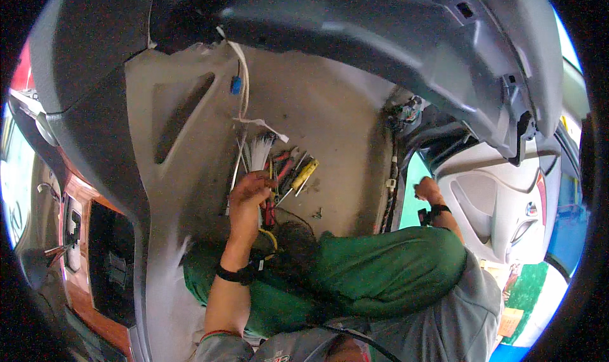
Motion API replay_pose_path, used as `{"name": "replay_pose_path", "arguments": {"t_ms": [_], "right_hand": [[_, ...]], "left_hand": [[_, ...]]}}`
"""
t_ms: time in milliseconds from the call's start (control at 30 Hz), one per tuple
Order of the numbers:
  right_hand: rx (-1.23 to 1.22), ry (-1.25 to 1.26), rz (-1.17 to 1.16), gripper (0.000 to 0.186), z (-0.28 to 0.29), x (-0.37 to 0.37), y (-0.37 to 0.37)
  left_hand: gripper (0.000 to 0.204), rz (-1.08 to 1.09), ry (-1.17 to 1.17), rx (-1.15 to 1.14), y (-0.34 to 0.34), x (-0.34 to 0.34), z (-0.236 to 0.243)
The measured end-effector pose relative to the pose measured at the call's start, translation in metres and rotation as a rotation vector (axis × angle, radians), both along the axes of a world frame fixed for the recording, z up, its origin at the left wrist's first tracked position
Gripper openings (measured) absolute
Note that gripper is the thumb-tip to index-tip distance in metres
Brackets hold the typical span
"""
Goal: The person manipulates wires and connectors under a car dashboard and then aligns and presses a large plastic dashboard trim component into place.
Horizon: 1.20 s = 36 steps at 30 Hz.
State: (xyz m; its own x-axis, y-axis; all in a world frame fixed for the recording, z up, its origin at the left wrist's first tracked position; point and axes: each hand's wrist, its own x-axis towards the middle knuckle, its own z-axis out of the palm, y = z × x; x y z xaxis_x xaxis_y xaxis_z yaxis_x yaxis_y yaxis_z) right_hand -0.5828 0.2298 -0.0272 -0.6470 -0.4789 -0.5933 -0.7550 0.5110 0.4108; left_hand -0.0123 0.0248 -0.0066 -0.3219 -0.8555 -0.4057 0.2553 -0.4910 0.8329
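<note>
Curling at the white strips point(260, 152) on the floor point(336, 121), near a yellow tool point(306, 174), the left hand point(252, 189) hides its grip; the right hand point(427, 189), by the door point(501, 177), I can't tell.

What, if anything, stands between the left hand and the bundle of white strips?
Nothing visible: the left hand overlaps the lower end of the bundle of white strips. The red-handled tool lies to the bundle's right, not between.

This is a car's front cabin point(171, 210) serving as workspace, shown by the curved grey plastic dashboard point(380, 38), pale beige door panel point(501, 175), dangling white cables point(243, 67) and yellow-handled tool point(306, 173) on the beige floor point(342, 165).
</note>
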Motion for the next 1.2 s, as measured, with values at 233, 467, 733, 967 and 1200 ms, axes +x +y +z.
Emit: {"name": "replay_pose_path", "arguments": {"t_ms": [233, 467, 733, 967, 1200], "right_hand": [[-0.453, 0.313, 0.058, 0.042, 0.028, 0.044, 0.017], [-0.654, -0.034, 0.498, 0.028, 0.014, 0.173, -0.189], [-1.116, -0.742, 0.949, 0.027, 0.001, 0.333, -0.367], [-1.052, -0.641, 0.899, 0.043, -0.010, 0.364, -0.432], [-1.039, -0.862, 0.785, 0.036, -0.011, 0.387, -0.425]], "left_hand": [[0.029, 0.157, 0.053, 0.004, -0.005, 0.021, -0.037], [0.023, 0.316, 0.137, 0.127, -0.008, 0.028, -0.034], [0.023, 0.293, 0.102, 0.093, -0.013, 0.043, -0.053], [0.025, 0.311, 0.125, 0.154, -0.020, 0.030, -0.060], [0.024, 0.298, 0.156, 0.167, -0.028, 0.023, -0.056]]}}
